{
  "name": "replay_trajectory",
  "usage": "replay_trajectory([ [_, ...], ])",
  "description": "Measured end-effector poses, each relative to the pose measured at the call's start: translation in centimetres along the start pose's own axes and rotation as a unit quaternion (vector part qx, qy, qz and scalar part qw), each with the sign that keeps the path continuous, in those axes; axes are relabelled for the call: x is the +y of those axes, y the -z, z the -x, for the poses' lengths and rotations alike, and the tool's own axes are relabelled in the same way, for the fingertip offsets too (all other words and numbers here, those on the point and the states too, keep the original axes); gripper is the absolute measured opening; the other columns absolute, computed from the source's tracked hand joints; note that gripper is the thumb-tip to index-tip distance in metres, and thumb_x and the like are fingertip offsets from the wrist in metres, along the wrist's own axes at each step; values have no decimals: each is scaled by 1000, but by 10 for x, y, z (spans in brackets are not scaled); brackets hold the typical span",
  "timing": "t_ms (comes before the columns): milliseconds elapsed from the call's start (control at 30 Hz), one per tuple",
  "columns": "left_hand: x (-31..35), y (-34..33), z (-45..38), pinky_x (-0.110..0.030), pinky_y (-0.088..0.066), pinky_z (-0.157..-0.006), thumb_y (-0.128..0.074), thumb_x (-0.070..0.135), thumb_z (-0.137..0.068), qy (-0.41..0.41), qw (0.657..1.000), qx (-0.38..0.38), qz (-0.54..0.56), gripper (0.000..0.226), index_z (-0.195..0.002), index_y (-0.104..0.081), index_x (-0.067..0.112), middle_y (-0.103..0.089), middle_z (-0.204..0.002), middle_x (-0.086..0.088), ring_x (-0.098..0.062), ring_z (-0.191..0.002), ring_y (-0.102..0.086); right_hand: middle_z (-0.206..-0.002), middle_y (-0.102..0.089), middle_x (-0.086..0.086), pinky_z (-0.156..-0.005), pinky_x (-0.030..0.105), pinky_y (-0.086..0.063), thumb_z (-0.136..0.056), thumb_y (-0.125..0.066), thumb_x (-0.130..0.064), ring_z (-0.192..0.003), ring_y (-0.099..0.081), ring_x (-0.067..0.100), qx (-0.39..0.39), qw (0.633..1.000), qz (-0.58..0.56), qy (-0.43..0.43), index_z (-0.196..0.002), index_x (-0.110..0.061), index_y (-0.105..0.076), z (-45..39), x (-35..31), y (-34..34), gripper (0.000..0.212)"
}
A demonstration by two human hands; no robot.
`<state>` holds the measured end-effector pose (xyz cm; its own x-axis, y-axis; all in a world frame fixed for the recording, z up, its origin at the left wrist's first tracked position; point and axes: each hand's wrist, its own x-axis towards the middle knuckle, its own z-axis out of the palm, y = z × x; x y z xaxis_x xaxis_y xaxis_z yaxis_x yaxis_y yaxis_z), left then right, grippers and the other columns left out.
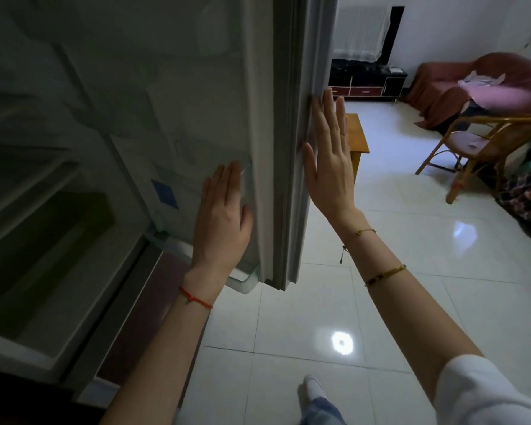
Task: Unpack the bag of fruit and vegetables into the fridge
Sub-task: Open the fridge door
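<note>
The fridge door (267, 124) stands open edge-on before me, its pale inner lining and door shelf (242, 282) facing left. My left hand (224, 216) lies flat against the inner side, fingers straight and holding nothing. My right hand (330, 157) rests flat on the door's outer edge, fingers spread, also holding nothing. At the left, the dark fridge interior shows a shelf and a clear drawer (52, 265) with something greenish inside. No bag, fruit or vegetables are in view.
White tiled floor (380, 302) stretches to the right. A small wooden table (358, 139) stands just behind the door. Further right are a rattan chair (485, 145), a covered sofa (472, 87) and a low dark cabinet (365, 84). My foot (313, 391) is at the bottom.
</note>
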<state>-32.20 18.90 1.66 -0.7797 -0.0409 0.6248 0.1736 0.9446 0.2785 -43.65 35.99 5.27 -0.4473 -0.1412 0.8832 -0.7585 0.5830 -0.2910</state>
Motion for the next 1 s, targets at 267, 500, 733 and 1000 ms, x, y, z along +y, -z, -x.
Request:
replay_trajectory([
  [267, 35, -56, -48, -40, -17, -123, -50, 15, -96, 56, 997, 27, -40, 61, -152, -27, 6, -35, -156, -12, -24, -146, -29, -156, -22, 28, -120, 56, -17, -102, -39, -4, -149, -11, 40, -16, 998, -36, 41, -147, 6, -29, -36, 91, -20, 47],
  [500, 57, -93, -94, -38, -17, -123, -48, 16, -98, 89, 993, 10, -77, 59, -152, -25, 6, -32, -157, -13, -25, -147, -27, -158, -20, 25, -119, 55, -19, -100, -35, -2, -148, -13, 41, -37, 996, -61, 58, -149, 3, -26, -72, 153, -42, 50],
  [733, 64, -128, -141, -37, -11, -124, -42, 19, -101, 105, 989, -13, -104, 62, -155, -14, 9, -22, -161, -10, -24, -150, -19, -161, -15, 18, -124, 43, -9, -97, -37, 4, -150, -8, 33, -62, 996, -44, 57, -152, -3, -22, -107, 207, -69, 57],
  [1000, 54, -161, -193, -35, -10, -124, -41, 16, -99, 84, 988, -24, -128, 61, -155, -16, 7, -24, -161, -9, -21, -150, -19, -164, -3, 9, -123, 32, 2, -80, -33, 21, -152, 2, 26, -129, 991, -24, 23, -155, -11, -12, -147, 248, -100, 85],
])
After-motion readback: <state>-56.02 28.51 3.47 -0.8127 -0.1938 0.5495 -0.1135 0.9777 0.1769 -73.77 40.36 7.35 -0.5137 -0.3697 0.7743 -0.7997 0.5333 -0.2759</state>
